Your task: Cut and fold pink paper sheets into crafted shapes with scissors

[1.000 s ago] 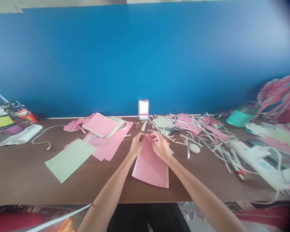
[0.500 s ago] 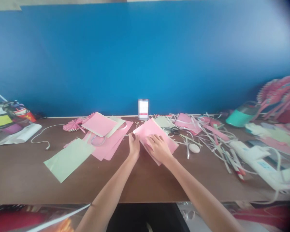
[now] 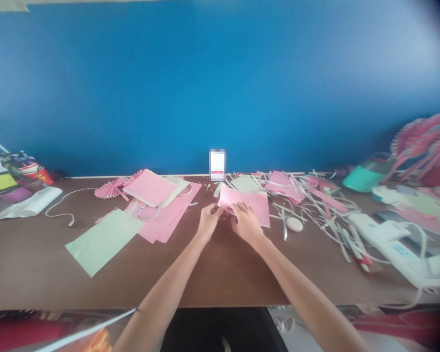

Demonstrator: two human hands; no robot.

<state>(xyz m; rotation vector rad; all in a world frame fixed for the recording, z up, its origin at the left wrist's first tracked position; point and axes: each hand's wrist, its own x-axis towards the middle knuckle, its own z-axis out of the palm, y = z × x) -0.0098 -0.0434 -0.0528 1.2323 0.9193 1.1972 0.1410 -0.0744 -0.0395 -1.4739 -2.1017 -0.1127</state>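
A sheet of pink paper lies at the middle of the table, its near left edge lifted and curled. My left hand is closed on that edge, fingers and thumb pinching the paper. Close beside it, my right hand also has its fingers bent over the near edge, gripping it. The fingertips of both hands almost meet, and the paper between them is partly hidden. Just behind the sheet lies a pale green paper.
Pink sheets and a green sheet lie left, near a pleated pink fan. Paper strips, a white oval object and a power strip are right. A phone-like screen stands at the back.
The pink paper has turned from a diagonal to a squarer position. My right hand has gone from lying flat on it to gripping its near edge, and my left hand has shifted right.
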